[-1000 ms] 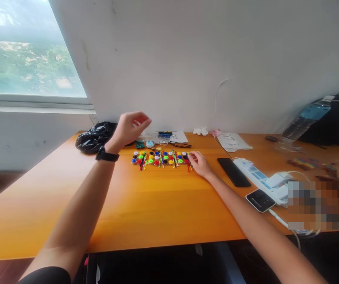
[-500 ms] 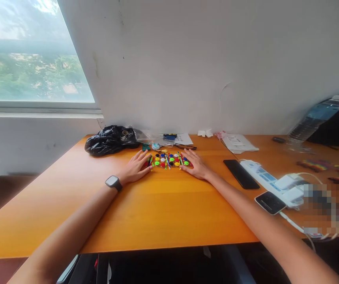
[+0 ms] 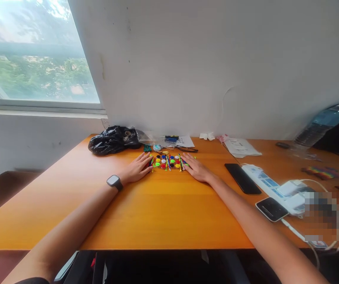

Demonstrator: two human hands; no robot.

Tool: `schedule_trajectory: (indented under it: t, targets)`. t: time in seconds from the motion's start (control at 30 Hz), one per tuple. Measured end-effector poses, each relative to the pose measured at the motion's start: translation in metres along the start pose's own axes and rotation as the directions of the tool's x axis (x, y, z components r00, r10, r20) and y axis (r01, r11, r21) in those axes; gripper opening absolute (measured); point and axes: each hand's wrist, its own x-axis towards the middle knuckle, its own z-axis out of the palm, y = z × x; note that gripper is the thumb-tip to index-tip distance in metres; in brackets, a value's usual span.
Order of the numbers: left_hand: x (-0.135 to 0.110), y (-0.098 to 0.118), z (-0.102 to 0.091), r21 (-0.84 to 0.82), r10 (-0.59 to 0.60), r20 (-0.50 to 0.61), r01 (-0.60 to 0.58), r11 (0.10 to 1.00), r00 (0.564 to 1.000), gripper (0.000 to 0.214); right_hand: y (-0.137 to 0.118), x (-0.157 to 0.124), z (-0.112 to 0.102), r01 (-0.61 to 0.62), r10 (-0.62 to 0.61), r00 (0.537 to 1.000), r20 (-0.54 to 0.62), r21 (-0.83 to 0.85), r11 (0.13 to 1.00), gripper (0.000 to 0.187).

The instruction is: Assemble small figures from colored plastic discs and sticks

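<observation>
Left hand [image 3: 137, 167] and right hand [image 3: 197, 167], spread open, flank and touch colourful pieces [image 3: 172, 161].

From the wearer's head, the view looks forward and down over the table [image 3: 163, 217], left hand [image 3: 134, 169] and right hand [image 3: 197, 169] mid-distance.

You face a plain pale wall [image 3: 172, 71], grey toward the right, flecked with dark specks and a faint brownish stain near the window [image 3: 39, 71]. Window at your upper left: pale frame, light sill [image 3: 39, 114], blurred green trees [image 3: 47, 75] and bright sky outside. Daylight shows there. Before you, an orange-brown wooden table [image 3: 157, 217], far edge by the wall, sheen on its left half. Dark beneath; floor hard to tell.
</observation>
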Motion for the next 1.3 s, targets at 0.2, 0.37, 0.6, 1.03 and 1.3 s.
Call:
schedule_trajectory:
  t: [0.2,0.37,0.6,1.03,1.3]
  targets:
    - [-0.003,0.010,-0.004,0.027,0.023,-0.085,-0.021,0.999,0.996,0.077,-0.006,-0.001,-0.002,0.004,-0.004,0.997,-0.079,-0.003,1.000,0.070]
    - [-0.004,0.024,-0.004,0.020,0.097,-0.049,-0.096,0.995,0.994,0.074,-0.009,-0.002,-0.006,-0.015,0.017,0.995,-0.099,0.020,1.000,0.075]
    - [-0.004,0.027,-0.005,0.030,0.152,-0.008,-0.151,0.988,0.988,0.070,-0.008,-0.003,-0.005,-0.045,0.045,0.996,-0.071,0.003,0.999,0.080]
    - [-0.005,0.035,-0.006,0.037,0.124,0.021,-0.125,0.991,0.992,0.072,-0.004,-0.003,-0.003,-0.038,0.037,0.996,-0.087,0.000,0.999,0.072]
    - [-0.004,0.034,-0.004,0.044,0.122,-0.005,-0.122,0.992,0.992,0.071,-0.040,-0.002,-0.008,0.046,-0.052,0.987,-0.153,-0.044,0.998,0.065]
